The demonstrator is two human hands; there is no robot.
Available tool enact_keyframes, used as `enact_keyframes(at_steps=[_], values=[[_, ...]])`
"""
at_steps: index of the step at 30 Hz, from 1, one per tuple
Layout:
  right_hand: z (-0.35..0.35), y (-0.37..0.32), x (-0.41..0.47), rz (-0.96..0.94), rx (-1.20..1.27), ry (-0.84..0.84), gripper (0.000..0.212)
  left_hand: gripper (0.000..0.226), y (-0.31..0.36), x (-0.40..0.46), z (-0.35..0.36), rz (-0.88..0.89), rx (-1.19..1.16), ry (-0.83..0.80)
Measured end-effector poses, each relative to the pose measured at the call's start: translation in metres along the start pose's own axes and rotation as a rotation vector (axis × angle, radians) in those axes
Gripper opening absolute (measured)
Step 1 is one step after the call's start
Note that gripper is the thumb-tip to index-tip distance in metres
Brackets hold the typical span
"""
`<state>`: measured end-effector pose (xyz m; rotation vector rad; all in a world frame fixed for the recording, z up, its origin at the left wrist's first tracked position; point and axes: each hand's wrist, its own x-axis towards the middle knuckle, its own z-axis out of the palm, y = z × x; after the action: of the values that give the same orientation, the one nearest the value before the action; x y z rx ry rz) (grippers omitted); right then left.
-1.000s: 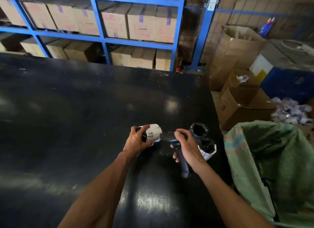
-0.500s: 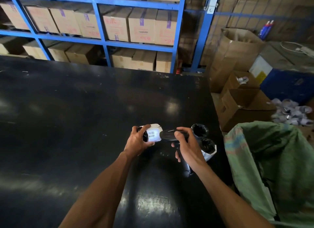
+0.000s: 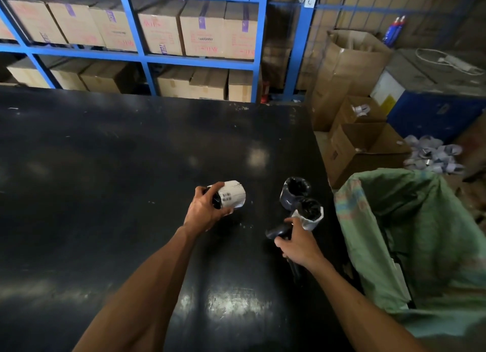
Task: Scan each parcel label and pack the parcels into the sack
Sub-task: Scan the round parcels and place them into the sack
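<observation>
My left hand (image 3: 204,212) grips a small round parcel (image 3: 231,197) in black wrap with a white barcode label facing up, just above the black table (image 3: 105,181). My right hand (image 3: 298,244) holds a black handheld scanner (image 3: 277,232) low over the table, to the right of that parcel. Two more black-wrapped parcels stand near the table's right edge: one further back (image 3: 294,194), one nearer (image 3: 310,212) just beyond my right hand. The open green sack (image 3: 410,236) hangs beside the table on the right.
Blue shelving (image 3: 259,36) with cardboard boxes runs behind the table. Open cardboard boxes (image 3: 365,152) and a pile of pale wrapped items (image 3: 434,157) lie on the floor to the right, behind the sack. A blue bin (image 3: 434,110) stands further back.
My right hand has pulled the scanner away from the label, moving right and toward me. The left hand still holds the parcel, its label now uncovered.
</observation>
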<state>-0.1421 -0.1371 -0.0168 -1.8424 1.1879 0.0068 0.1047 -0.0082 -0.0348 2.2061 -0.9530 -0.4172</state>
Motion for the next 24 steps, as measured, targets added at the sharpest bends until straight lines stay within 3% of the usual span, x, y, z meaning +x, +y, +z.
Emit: enact_keyframes(at_steps=[4,10,16,19,22,24], values=[[0.000,0.041,-0.008,0.163,-0.267,0.057,0.064,0.082,0.004,-0.007,0.001,-0.031,-0.019,-0.032],[0.001,0.083,-0.016,0.244,-0.168,0.095,0.065,0.077,0.028,-0.009,0.015,-0.029,-0.094,-0.006],[-0.030,0.066,-0.026,0.210,-0.244,0.213,0.076,0.076,0.083,0.005,0.047,0.082,-0.218,0.029],[-0.062,0.055,-0.016,0.094,0.134,0.359,0.061,0.078,0.127,0.009,0.078,0.113,-0.330,-0.015],[-0.105,0.050,0.001,0.097,0.709,0.336,0.043,0.079,0.179,0.006,0.122,0.153,-0.472,-0.082],[-0.139,0.054,0.011,0.107,0.906,0.306,0.040,0.084,0.214,0.002,0.154,0.187,-0.578,-0.142]])
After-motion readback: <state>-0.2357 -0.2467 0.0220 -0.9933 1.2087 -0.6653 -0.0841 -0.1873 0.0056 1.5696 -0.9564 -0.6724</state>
